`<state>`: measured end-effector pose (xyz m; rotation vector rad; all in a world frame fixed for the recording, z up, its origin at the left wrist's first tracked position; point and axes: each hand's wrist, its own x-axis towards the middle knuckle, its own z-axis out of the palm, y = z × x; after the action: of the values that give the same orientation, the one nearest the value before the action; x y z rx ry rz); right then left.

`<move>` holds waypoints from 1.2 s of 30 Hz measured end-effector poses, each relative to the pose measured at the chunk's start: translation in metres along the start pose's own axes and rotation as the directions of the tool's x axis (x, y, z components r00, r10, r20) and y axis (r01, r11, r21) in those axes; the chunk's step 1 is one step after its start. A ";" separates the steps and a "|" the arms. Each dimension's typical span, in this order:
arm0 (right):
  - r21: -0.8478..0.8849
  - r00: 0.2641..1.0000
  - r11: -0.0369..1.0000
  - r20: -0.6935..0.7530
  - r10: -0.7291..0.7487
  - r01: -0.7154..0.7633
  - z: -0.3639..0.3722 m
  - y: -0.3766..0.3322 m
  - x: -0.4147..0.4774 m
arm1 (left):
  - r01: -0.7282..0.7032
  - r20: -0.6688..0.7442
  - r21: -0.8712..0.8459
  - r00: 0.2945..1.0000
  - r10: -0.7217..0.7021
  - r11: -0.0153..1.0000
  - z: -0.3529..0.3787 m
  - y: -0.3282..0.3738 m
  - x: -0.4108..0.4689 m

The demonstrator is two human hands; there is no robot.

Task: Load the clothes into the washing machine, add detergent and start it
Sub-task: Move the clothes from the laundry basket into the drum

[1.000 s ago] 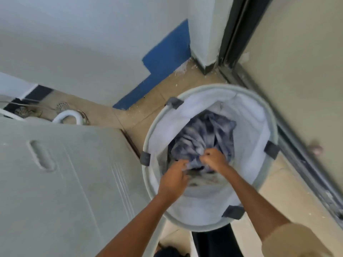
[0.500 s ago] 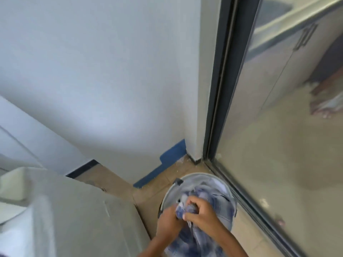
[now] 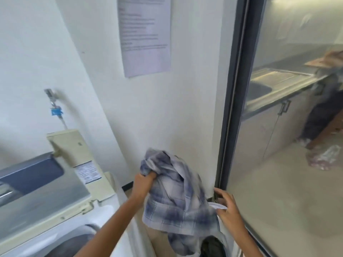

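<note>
Cannot read the blurred notice (image 3: 144, 34), upper centre, nor the tiny sticker (image 3: 87, 172), middle left; loses the washing machine (image 3: 55, 210) past left and bottom edges; hides most of the basket (image 3: 227, 243) behind the shirt (image 3: 174, 197).

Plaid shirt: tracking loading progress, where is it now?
Head view, lower centre: the plaid shirt hangs from the left hand, between the washing machine and the glass door.

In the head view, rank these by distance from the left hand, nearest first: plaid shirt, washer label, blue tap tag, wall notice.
1. plaid shirt, gripped in the left hand.
2. washer label, to its left.
3. blue tap tag, up and left.
4. wall notice, high above.
</note>
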<state>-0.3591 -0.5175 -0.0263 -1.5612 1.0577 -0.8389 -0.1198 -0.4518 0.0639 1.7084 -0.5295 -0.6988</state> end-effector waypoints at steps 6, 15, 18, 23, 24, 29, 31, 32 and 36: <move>-0.205 0.937 0.973 0.348 -0.027 0.104 0.047 -0.064 -0.017 | -0.126 -0.144 -0.309 0.986 0.085 0.943 -0.135 0.065 -0.041; -0.147 0.704 0.936 0.698 -0.130 0.319 0.191 -0.157 -0.062 | -0.252 -0.239 -0.564 0.961 0.137 0.787 -0.308 0.076 -0.127; -0.235 0.645 0.954 0.762 0.062 0.185 0.242 -0.172 -0.103 | -0.191 -0.212 -0.673 0.975 0.062 0.714 -0.346 0.062 -0.154; -0.251 0.564 0.956 0.816 0.124 0.152 0.309 -0.186 -0.158 | -0.113 -0.173 -0.780 0.984 -0.039 0.615 -0.407 0.025 -0.179; -0.225 0.511 0.963 0.851 0.121 0.147 0.315 -0.193 -0.168 | -0.105 -0.187 -0.777 0.980 -0.068 0.620 -0.417 0.018 -0.180; -0.226 0.315 0.901 0.943 0.107 0.371 0.321 -0.206 -0.172 | -0.064 -0.219 -0.753 0.963 -0.158 0.654 -0.443 -0.009 -0.180; -0.239 0.411 0.905 0.908 0.080 0.352 0.320 -0.204 -0.161 | -0.049 -0.219 -0.765 0.957 -0.188 0.642 -0.445 -0.016 -0.178; -0.230 0.526 0.918 0.850 0.028 0.322 0.320 -0.204 -0.155 | -0.038 -0.211 -0.768 0.958 -0.196 0.639 -0.446 -0.017 -0.177; 0.032 0.693 0.869 0.589 -0.416 0.494 0.311 -0.226 -0.151 | 0.024 -0.166 -0.752 0.960 -0.224 0.658 -0.435 -0.017 -0.170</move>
<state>-0.0849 -0.2462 0.1222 -2.0624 0.2680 -0.5423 0.0597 -0.0283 0.1487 1.0133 0.0813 -0.6617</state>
